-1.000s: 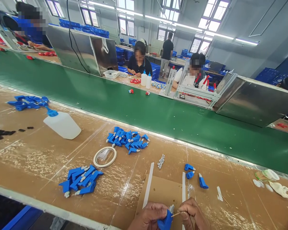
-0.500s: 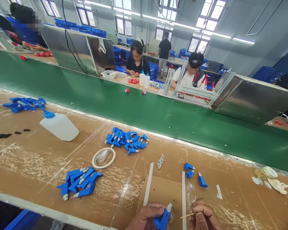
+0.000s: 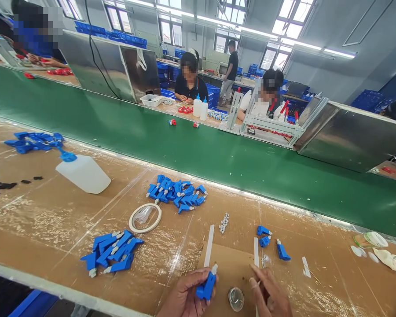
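My left hand (image 3: 184, 296) is closed round a small blue plastic connector (image 3: 207, 284) with a white tip, held over a brown cardboard pad (image 3: 227, 268) at the bench's near edge. My right hand (image 3: 271, 295) pinches a thin wooden stick, its fingers bunched together, just right of a small clear round dish (image 3: 236, 298) lying on the pad. Three loose blue connectors (image 3: 269, 242) lie beyond the right hand.
Piles of blue connectors (image 3: 112, 252) (image 3: 178, 193) (image 3: 33, 141), a tape ring (image 3: 145, 217), a toppled white bottle (image 3: 82, 171) and small white parts (image 3: 223, 223) lie on the bench. A green conveyor (image 3: 198, 149) runs behind; other people work across it.
Both hands have moved apart. The left hand shifted left with the connector; the stick tip left the connector, and the clear dish now shows on the pad between the hands.
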{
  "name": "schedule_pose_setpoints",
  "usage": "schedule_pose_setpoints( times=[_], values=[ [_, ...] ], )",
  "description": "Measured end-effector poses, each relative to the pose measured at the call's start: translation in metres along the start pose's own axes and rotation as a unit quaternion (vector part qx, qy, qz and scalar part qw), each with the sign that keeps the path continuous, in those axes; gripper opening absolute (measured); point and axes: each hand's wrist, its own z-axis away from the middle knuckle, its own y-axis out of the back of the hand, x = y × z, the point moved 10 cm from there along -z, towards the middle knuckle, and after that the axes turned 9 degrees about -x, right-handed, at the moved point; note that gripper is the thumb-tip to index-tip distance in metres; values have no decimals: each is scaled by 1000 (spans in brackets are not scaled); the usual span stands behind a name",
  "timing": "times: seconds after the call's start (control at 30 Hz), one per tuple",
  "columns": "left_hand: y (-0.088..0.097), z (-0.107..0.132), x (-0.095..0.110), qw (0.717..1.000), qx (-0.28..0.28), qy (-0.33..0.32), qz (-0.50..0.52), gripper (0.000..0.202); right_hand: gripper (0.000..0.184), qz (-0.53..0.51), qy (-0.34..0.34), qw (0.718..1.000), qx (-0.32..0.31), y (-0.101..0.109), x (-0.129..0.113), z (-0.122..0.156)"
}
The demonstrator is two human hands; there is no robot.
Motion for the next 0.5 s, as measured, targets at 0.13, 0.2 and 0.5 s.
schedule_pose_setpoints(
  times=[0.13, 0.2, 0.5],
  values=[
    [7, -6, 9, 1000, 12, -5, 17, 16, 26, 67, 49, 994, -70, -9, -7, -63],
    [9, -13, 10, 1000, 0, 4, 8, 13, 24, 85, 71, 989, -99, -24, -8, -99],
    [21, -37, 12, 996, -70, -42, -24, 24, 32, 136, 154, 960, -190, -74, -10, -178]
  ],
)
